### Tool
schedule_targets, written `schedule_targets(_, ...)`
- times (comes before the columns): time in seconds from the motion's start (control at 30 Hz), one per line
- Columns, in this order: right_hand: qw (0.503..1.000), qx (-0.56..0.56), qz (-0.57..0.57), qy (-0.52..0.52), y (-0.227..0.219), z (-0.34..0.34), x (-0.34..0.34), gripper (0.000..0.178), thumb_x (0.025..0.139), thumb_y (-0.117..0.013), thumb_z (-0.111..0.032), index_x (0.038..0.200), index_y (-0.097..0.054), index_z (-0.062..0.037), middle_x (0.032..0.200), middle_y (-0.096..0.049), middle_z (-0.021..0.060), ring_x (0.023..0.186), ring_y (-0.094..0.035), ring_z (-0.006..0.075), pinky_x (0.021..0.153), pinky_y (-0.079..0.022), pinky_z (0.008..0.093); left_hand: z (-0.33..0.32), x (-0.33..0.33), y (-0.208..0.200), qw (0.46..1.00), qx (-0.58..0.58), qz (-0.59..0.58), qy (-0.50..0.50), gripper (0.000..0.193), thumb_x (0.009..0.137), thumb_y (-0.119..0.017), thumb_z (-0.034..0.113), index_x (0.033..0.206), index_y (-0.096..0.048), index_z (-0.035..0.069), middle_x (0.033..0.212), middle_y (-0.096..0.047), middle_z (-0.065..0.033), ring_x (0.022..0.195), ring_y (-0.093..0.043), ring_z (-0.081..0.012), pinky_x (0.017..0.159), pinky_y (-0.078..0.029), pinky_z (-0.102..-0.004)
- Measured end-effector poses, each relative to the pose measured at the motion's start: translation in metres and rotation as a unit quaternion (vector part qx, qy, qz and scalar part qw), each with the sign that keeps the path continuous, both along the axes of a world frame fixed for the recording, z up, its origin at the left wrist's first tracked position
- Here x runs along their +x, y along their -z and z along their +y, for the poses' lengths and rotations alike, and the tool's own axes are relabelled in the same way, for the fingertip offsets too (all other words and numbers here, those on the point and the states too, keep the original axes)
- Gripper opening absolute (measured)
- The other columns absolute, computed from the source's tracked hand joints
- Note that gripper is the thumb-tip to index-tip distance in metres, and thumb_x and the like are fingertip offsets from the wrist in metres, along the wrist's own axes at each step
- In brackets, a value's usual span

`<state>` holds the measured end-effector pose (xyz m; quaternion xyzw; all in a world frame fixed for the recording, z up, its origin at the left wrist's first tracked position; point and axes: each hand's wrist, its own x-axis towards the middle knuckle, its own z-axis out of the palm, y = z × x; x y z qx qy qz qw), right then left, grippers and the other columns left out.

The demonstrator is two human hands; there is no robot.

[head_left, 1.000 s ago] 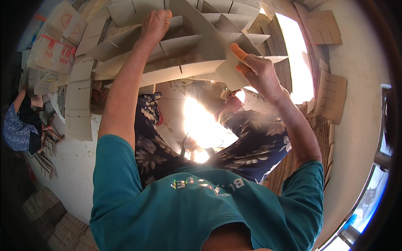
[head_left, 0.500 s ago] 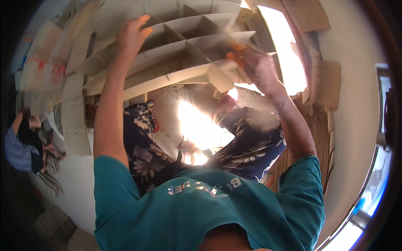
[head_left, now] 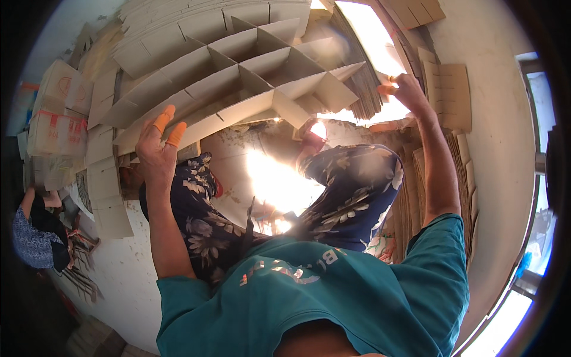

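A cardboard divider grid (head_left: pixel 256 68) of interlocked slotted strips lies in front of my knees, its cells standing upright. My left hand (head_left: pixel 157 146) is beside the left end of its nearest strip, thumb and forefinger apart, with orange finger covers on them. Over to the right, my right hand (head_left: pixel 407 95), also with orange fingertip covers, has its fingers closed at the edge of a stack of cardboard strips (head_left: pixel 357 65). They appear to pinch a strip there, though strong glare washes out the stack's top and hides exactly what is gripped.
More slotted cardboard sheets (head_left: pixel 172 30) are piled behind the grid. Taped cartons (head_left: pixel 59 128) stand at far left, near another person (head_left: pixel 38 229). Further cardboard stacks (head_left: pixel 410 184) line the right wall. Bright sunlight falls on the floor between my legs.
My left hand has come down from above the grid to the near strip's left end. My right hand has moved right and up, off the grid, to the sunlit stack.
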<state>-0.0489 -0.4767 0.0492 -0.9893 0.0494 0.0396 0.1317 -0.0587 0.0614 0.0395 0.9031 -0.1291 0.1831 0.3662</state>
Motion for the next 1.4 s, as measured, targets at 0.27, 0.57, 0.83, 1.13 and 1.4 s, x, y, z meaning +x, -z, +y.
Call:
schedule_targets(0.27,0.981,-0.163,-0.101,-0.035,0.020,0.021,0.001,0.018,0.085,-0.052,-0.005,0.079,-0.063,0.0076,0.080,-0.063,0.0300,0.078,-0.065,0.0418,0.068,-0.049,0.0487,0.005,0.002,0.026,0.998,-0.053,0.023,-0.013,0.030,0.081,-0.074,0.005,0.111,-0.068,0.000,0.099,-0.069,-0.0132,0.093,-0.066,-0.0235,0.082,-0.051,-0.0331)
schedule_targets(0.57,0.992,-0.124,0.002,0.035,0.013,0.050,0.006,0.033,0.084,-0.069,-0.029,0.083,-0.068,0.0041,0.085,-0.068,0.0254,0.079,-0.068,0.0385,0.071,-0.053,0.0454,0.013,0.007,0.036,1.000,-0.005,-0.020,-0.019,0.026,0.080,-0.073,0.004,0.106,-0.070,-0.001,0.095,-0.069,-0.0155,0.088,-0.064,-0.0297,0.078,-0.050,-0.0372)
schedule_targets(0.83,0.979,-0.180,-0.097,-0.017,0.029,0.046,0.012,0.012,0.082,-0.066,-0.011,0.080,-0.069,0.0005,0.079,-0.069,0.0204,0.077,-0.070,0.0338,0.069,-0.055,0.0411,0.016,0.000,0.030,0.998,0.037,-0.047,-0.015,0.034,0.076,-0.077,0.010,0.108,-0.069,0.002,0.095,-0.069,-0.0150,0.091,-0.062,-0.0316,0.081,-0.050,-0.0395)
schedule_targets(1.13,0.913,-0.127,-0.386,-0.030,-0.073,0.070,0.001,0.023,0.090,-0.063,-0.011,0.112,-0.063,-0.0034,0.076,-0.067,0.0155,0.064,-0.066,0.0251,0.058,-0.052,0.0334,0.025,-0.001,0.027,0.994,0.098,0.039,0.007,0.039,0.070,-0.079,0.012,0.107,-0.070,0.002,0.094,-0.069,-0.0154,0.093,-0.061,-0.0339,0.087,-0.046,-0.0418)
schedule_targets(1.4,0.913,0.301,-0.227,-0.156,-0.077,0.228,-0.001,0.039,0.084,-0.071,-0.001,0.122,-0.065,-0.0025,0.086,-0.070,0.0045,0.066,-0.053,0.0024,0.063,-0.047,0.0197,0.028,0.004,0.036,0.998,0.057,0.028,0.022,0.020,0.072,-0.073,0.003,0.091,-0.070,0.000,0.081,-0.066,-0.0185,0.082,-0.064,-0.0363,0.074,-0.049,-0.0438)
